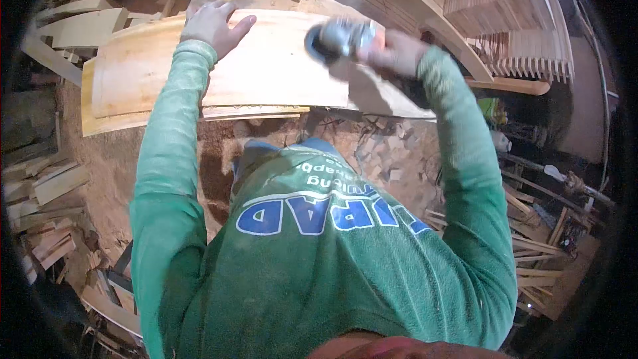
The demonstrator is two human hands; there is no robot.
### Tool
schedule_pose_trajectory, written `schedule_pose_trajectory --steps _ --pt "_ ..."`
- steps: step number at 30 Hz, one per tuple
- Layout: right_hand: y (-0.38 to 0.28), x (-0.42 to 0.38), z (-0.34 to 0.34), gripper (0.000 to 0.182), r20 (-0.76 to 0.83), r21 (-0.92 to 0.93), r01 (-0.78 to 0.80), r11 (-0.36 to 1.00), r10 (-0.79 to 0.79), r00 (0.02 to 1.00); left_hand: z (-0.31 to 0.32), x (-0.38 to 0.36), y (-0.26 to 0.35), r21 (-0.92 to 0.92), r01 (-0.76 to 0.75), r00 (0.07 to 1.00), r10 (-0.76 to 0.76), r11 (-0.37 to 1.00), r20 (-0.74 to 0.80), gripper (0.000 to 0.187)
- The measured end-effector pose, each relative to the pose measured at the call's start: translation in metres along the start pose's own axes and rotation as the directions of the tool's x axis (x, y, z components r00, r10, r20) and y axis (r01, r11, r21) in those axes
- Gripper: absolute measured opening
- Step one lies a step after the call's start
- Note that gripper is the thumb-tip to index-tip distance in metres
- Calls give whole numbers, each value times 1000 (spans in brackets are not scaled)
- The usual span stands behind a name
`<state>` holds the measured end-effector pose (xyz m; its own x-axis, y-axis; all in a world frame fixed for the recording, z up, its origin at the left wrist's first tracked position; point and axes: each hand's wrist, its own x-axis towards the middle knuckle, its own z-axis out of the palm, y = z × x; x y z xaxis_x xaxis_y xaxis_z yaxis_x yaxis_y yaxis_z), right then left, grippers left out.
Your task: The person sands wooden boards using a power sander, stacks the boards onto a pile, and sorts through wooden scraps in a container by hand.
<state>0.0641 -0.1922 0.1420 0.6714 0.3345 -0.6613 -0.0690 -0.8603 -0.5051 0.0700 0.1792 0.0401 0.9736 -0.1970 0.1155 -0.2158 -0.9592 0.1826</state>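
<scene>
A pale, wide wooden board (266, 66) lies across the work surface in front of me. On its far left part rests my left hand (216, 28), fingers spread over the wood and thumb held out. My right hand (399, 54) grips an angle grinder (342, 36), its round disc turned to the left over the board's right part. Both hand and tool are smeared by motion. Another thin board (90, 116) shows from under the wide one at the lower left.
Shaped wooden pieces (93, 26) are piled at the back left. A tall stack of thin slats (498, 0) stands at the back right. Offcuts (392, 153) litter the floor below the bench, with more scrap wood (60, 183) at the left.
</scene>
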Motion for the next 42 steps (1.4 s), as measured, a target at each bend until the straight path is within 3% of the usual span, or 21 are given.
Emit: schedule_pose_trajectory --steps 2,5,8,9,10,11,12,14,18,19,23,24,25,27,30,32,33,34,36,39,42 --pt "-18 -35 25 81 174 7 68 998 -68 982 -4 -1 2 14 14 999 -15 1000 29 62" --pt "-21 -53 47 84 148 -130 340 931 -321 935 -7 3 2 6 39 996 -39 999 77 62" --pt "-44 -36 24 88 265 62 124 990 -136 955 -8 0 4 -19 47 996 -46 999 82 64" --pt "-30 -20 17 79 125 13 102 995 -103 987 -9 0 5 -27 48 996 -46 998 71 65" --pt "-11 9 5 75 -34 -232 -50 971 44 998 -10 0 5 -23 53 995 -51 998 83 65" --pt "-19 12 -5 88 -15 -16 73 997 -73 997 -11 1 5 -17 57 994 -55 998 94 65" --pt "-3 38 -21 86 -44 -115 -30 993 25 999 -11 1 5 -12 59 992 -57 998 109 65" --pt "-8 41 -38 86 -69 -39 -134 990 131 989 -3 1 1 -39 21 999 -19 999 47 62" --pt "-5 9 -21 89 18 -78 23 997 -21 1000 -2 1 2 -46 7 1000 -7 999 -8 60" --pt "6 14 -12 78 11 -118 85 989 -85 996 -3 2 2 -39 20 1000 -19 999 20 61" --pt "-9 11 -20 66 -13 17 -88 996 88 996 -16 4 6 -16 35 991 -33 999 129 64" --pt "2 24 -21 62 -93 37 -35 999 38 995 -15 3 7 -14 39 988 -37 999 152 64" --pt "-3 22 -23 64 -110 58 -95 994 100 989 -7 1 4 -6 -10 1000 11 1000 20 63" --pt "-3 24 -22 71 -138 73 -172 982 181 974 -5 1 4 -5 8 997 -8 1000 72 63" --pt "10 -9 1 72 -64 117 62 991 -55 996 -10 5 5 10 6 993 -7 1000 115 63" --pt "22 -33 22 74 -24 111 86 990 -83 996 2 2 -1 6 -20 1000 20 1000 12 63" --pt "17 -49 27 76 84 95 -60 994 52 995 2 2 -1 12 -33 999 33 999 -8 63" --pt "7 -59 36 80 93 66 94 993 -100 991 1 2 0 10 -20 1000 20 1000 6 62" --pt "9 -64 57 81 71 67 162 985 -166 983 -1 2 2 8 2 1000 -2 1000 31 62" --pt "-11 -46 63 82 197 54 47 997 -57 979 5 1 -1 -17 -40 998 39 999 -53 59" --pt "-33 -26 48 83 101 4 91 996 -91 991 -9 2 3 -23 9 996 -6 1000 94 63"
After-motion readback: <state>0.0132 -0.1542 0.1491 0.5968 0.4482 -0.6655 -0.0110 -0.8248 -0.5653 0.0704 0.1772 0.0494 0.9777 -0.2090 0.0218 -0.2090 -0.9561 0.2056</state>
